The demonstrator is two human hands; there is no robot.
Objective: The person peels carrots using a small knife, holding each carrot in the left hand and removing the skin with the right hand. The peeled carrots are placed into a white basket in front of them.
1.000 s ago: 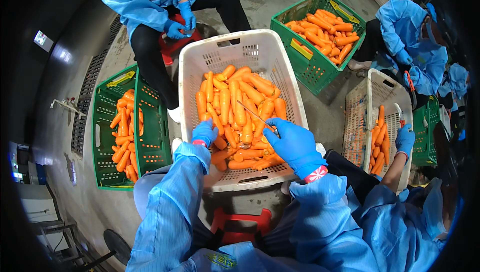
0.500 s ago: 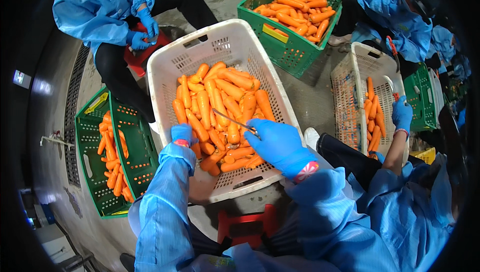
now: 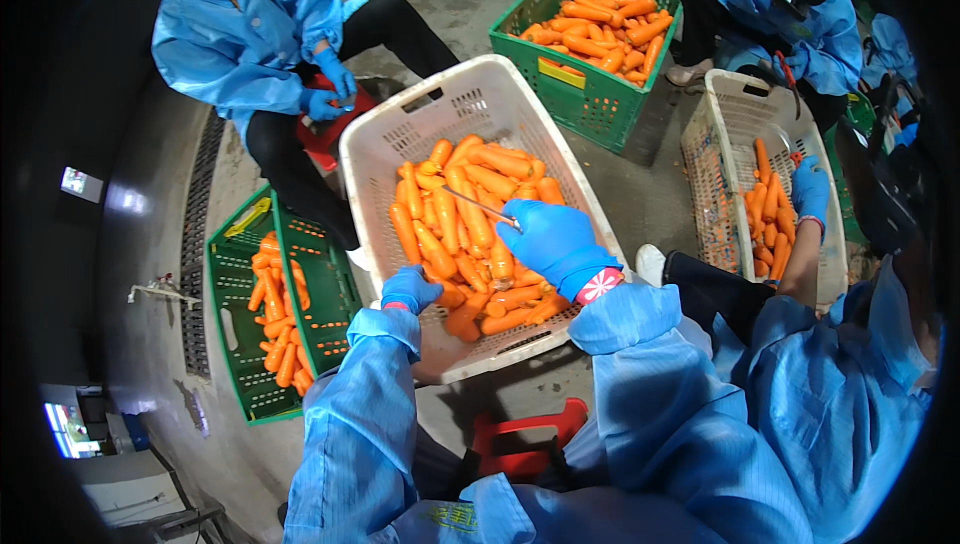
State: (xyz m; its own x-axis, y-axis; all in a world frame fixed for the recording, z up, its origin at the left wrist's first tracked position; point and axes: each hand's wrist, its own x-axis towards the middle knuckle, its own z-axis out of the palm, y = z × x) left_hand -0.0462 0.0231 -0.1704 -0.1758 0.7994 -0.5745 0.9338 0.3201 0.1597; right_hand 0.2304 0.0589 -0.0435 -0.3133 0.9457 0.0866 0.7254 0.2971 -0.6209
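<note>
A white plastic crate (image 3: 470, 368) in front of me holds a heap of orange carrots (image 3: 470, 234). Above the heap, my right hand (image 3: 555, 244), in a blue glove, is closed around a knife (image 3: 478, 204); the thin blade points left over the carrots. My left hand (image 3: 410, 290), also gloved in blue, is at the crate's near left side, next to the carrots. Its fingers are curled closed, and what they hold, if anything, is hidden.
Green crates of carrots stand at the left (image 3: 282, 294) and far right (image 3: 590, 104). A person in a blue gown (image 3: 235, 44) sits at the far left. Close on my right, a co-worker's gloved hand (image 3: 810, 192) reaches into another white crate (image 3: 710, 194). A red stool (image 3: 530, 434) is below me.
The view has shifted, so the scene sits farther right. My right hand still holds the knife over the heap. My left hand remains at the crate's left side.
</note>
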